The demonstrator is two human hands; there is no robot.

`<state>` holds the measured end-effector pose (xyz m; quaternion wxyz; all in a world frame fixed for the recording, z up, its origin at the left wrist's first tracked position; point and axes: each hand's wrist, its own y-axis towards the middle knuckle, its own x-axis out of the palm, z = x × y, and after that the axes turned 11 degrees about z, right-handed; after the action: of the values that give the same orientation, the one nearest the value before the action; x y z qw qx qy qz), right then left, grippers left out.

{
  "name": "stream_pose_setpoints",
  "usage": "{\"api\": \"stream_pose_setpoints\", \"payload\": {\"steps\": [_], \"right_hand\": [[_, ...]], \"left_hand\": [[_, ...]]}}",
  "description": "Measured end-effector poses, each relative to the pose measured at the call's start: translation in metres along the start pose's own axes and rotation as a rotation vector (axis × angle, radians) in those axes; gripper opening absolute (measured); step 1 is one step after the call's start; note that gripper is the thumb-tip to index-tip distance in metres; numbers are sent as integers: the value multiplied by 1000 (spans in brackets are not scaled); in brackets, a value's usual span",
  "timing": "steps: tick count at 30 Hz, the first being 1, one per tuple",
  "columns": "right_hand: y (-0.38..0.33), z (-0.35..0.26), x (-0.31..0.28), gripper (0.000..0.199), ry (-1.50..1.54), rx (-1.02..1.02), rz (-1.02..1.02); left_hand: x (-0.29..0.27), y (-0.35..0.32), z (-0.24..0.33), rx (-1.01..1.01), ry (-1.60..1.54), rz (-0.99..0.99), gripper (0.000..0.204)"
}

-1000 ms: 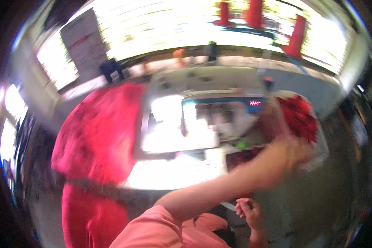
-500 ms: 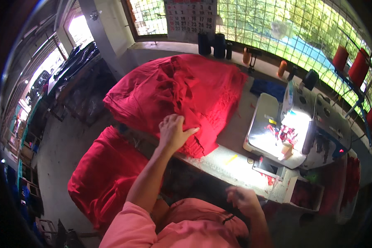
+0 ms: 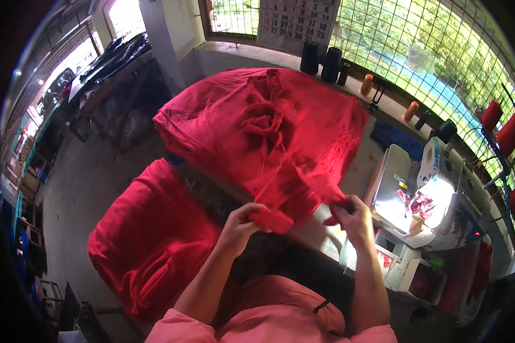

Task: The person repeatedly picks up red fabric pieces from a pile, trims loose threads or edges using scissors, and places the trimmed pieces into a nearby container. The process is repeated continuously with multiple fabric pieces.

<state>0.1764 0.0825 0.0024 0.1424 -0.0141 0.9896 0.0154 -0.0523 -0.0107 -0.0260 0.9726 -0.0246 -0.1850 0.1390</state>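
Observation:
My left hand (image 3: pixel 238 231) pinches the edge of a red piece of cloth (image 3: pixel 276 219) at the front of the table. My right hand (image 3: pixel 355 220) is closed on the same red cloth a little to the right; motion blurs the part between the hands. Something dark shows at the right fingertips, too unclear to name. Behind the hands, a large heap of red cloth (image 3: pixel 212 126) covers the table, its folds bunched in the middle.
A second mound of red cloth (image 3: pixel 149 240) sits lower at the left. On the right stands a lit sewing machine (image 3: pixel 451 171) with red scraps on its bed, beside an open box (image 3: pixel 422 281). Black thread cones (image 3: pixel 331 66) and orange spools (image 3: pixel 367 84) line the sill.
My left hand has drawn back toward me with cloth in it. My right hand has risen from my lap to the cloth. The whole view has shifted slightly.

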Motion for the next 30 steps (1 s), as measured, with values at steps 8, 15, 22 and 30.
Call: {"api": "stream_pose_setpoints", "payload": {"steps": [8, 15, 22, 30], "right_hand": [[-79, -13, -21, 31, 153, 325, -208], [-120, 13, 3, 26, -23, 223, -295], [-121, 6, 8, 23, -308, 175, -408], [-123, 4, 13, 26, -199, 290, -532]], "left_hand": [[25, -23, -31, -235, -80, -254, 59], [41, -36, -41, -324, -287, -242, 70], [43, -69, -29, -531, -235, -109, 56], [25, -71, -54, -455, -195, 49, 31]]}}
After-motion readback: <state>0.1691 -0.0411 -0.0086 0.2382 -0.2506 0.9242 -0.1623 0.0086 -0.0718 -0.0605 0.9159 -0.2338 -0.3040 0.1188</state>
